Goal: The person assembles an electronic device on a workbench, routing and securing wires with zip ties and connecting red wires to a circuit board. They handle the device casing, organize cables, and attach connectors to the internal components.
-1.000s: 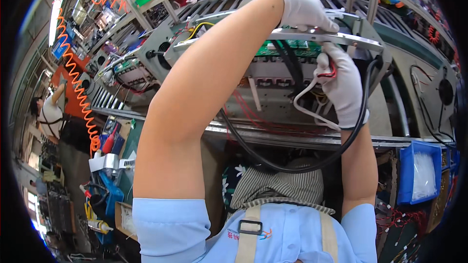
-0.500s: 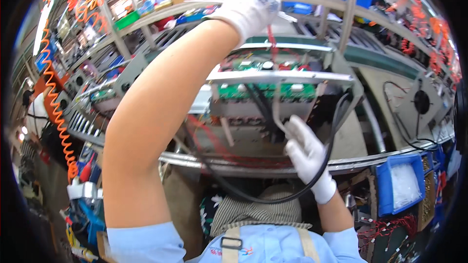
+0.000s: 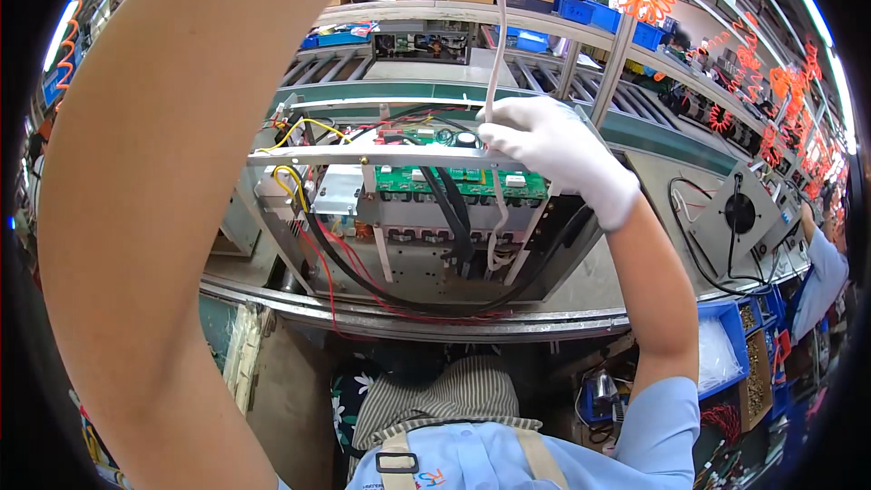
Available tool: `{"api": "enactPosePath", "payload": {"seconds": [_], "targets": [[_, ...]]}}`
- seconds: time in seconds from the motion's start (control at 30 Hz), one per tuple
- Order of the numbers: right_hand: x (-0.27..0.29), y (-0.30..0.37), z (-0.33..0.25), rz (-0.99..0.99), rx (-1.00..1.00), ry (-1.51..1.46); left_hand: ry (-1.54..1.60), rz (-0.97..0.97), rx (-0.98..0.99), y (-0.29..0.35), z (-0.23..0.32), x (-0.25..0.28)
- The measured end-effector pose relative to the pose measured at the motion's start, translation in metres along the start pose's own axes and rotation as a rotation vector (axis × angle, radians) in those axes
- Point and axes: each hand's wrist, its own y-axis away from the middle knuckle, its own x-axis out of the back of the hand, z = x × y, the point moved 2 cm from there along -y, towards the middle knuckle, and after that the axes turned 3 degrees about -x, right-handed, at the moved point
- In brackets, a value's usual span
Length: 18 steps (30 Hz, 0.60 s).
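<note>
My right hand (image 3: 558, 150), in a white glove, pinches a white-sleeved cable (image 3: 498, 45) between thumb and fingers, just above the chassis crossbar. The cable runs taut upward, red wire showing at its top, and its lower part hangs down inside the chassis. My left forearm (image 3: 172, 154) rises across the left side; its hand is beyond the upper edge. Below my right hand stands an open metal chassis (image 3: 426, 277) with a green circuit board (image 3: 399, 180). Black cables (image 3: 445, 204) hang before the board, and yellow wires (image 3: 292, 180) loop at its left.
A metal-edged bench rail (image 3: 435, 327) runs along the near side. Behind is a roller conveyor (image 3: 327, 68) under a shelf with cardboard boxes. At right sit a grey fan panel (image 3: 737, 213) and a blue bin (image 3: 717, 349). Another person's sleeve (image 3: 821, 277) shows at far right.
My left hand has risen out of the picture. From the chassis front, my right hand has moved up to the crossbar and now grips the white-sleeved cable. The view has shifted.
</note>
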Motion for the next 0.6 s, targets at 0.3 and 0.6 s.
{"api": "enactPosePath", "payload": {"seconds": [0.3, 0.6], "targets": [[0.014, 0.010, 0.046, 0.211, -0.179, -0.007, 0.181, -0.349, 0.093, 0.073, 0.006, 0.021], [-0.012, -0.027, 0.038, 0.082, -0.239, -0.381, 0.574, -0.307, 0.398, 0.112, 0.035, 0.024]]}}
